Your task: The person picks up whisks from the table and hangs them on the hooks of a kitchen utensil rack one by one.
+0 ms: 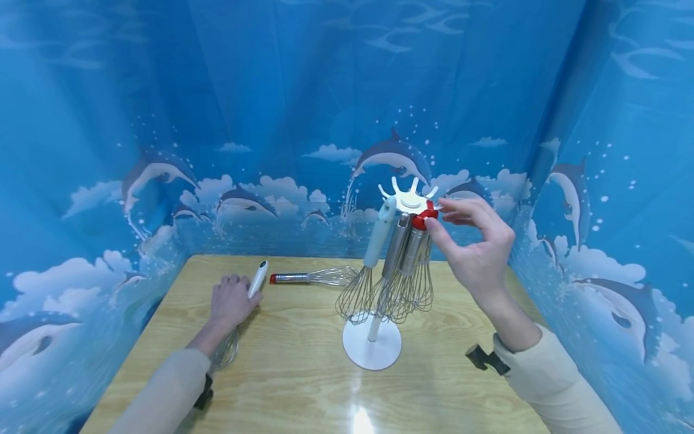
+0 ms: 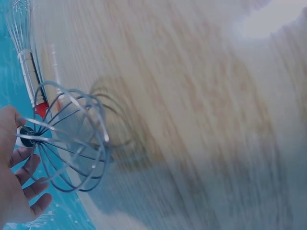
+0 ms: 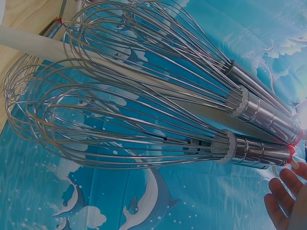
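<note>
My left hand (image 1: 233, 300) holds a whisk with a white handle (image 1: 258, 279) at the table's left. Its wire loops (image 2: 72, 139) spread in front of the fingers in the left wrist view. At the right, my right hand (image 1: 477, 241) is raised to the top of a white rack (image 1: 410, 202), thumb and forefinger at the red end cap of a steel-handled whisk (image 3: 259, 153). A second red-capped whisk (image 3: 266, 115) hangs close beside it. Also hanging there are a pale blue-handled whisk (image 1: 379, 238) and a plain steel one (image 1: 396, 247).
The rack's round white base (image 1: 358, 351) stands on the wooden table (image 1: 303, 374). Another red-ended whisk (image 1: 291, 278) lies near the back edge, left of the rack. Blue dolphin-printed curtains (image 1: 303, 120) enclose the table at the back and sides.
</note>
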`<state>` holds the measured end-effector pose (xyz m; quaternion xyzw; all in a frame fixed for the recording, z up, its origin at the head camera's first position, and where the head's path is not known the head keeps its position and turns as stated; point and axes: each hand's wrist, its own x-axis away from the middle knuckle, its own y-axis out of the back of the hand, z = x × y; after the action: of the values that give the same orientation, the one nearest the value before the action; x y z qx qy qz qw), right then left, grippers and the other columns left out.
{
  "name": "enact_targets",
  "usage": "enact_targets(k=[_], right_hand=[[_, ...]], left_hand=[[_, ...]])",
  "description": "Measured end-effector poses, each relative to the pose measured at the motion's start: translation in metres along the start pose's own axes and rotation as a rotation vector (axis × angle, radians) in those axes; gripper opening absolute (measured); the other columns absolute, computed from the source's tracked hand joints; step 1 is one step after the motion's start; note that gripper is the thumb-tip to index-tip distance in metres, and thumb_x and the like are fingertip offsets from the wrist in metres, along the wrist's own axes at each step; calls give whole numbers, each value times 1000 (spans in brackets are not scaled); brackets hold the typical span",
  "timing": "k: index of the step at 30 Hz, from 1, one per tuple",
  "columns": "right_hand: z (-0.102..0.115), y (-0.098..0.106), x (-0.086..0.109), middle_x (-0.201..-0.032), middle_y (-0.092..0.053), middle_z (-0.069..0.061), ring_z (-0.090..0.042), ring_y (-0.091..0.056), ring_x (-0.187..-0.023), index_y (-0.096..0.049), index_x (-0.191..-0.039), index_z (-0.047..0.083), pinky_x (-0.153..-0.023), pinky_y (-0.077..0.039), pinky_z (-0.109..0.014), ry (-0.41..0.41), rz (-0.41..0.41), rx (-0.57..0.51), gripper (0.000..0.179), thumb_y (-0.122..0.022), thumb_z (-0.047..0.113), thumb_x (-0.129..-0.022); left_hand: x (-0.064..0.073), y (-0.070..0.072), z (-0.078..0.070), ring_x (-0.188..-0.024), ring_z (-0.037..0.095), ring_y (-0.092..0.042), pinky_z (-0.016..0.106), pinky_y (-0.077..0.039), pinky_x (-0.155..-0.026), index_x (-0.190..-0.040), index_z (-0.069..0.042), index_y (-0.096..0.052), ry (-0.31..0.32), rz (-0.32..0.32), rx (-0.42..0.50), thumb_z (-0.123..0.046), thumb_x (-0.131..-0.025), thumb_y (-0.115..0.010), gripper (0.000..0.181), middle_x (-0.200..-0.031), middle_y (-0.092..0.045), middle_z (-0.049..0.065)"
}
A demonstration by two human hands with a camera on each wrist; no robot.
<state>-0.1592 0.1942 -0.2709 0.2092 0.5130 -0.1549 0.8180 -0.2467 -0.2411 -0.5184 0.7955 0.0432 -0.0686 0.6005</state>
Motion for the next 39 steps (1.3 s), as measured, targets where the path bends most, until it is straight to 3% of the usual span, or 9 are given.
enact_targets(k=[13,23,33,39], right_hand=[[0,-1,0,-102,-78,-22,5,-69,-91,-80,-111,2,-85,-57,-13,2,-11,-8,28,-83,12,-86],[0,-1,0,-103,-77,-22,1,-71,-90,-80,-111,1,-86,-57,-14,-9,-9,-6,28,-82,7,-84],[0,-1,0,-103,-78,-21,1,-71,-90,-80,-112,2,-86,-57,-14,-7,-5,-4,28,-83,9,-84],[0,-1,0,-104,-78,-22,2,-71,-90,-80,-112,2,-86,-57,-13,-4,-8,-3,28,-83,9,-85]], left_hand=[[4,12,-9,-99,38,-58,48,-46,-76,-111,0,-70,-17,-50,54,-37,-96,-63,41,-103,-67,20],[10,25,-29,-109,43,-61,59,-51,-87,-124,2,-68,-71,-54,119,-38,-100,-58,48,-120,-69,26],[16,33,-52,-114,43,-61,58,-52,-95,-118,1,-71,-125,-119,188,-36,-99,-62,42,-120,-70,24],[18,37,-64,-107,41,-61,55,-51,-90,-106,-1,-71,-152,-166,224,-32,-97,-65,32,-112,-71,22]])
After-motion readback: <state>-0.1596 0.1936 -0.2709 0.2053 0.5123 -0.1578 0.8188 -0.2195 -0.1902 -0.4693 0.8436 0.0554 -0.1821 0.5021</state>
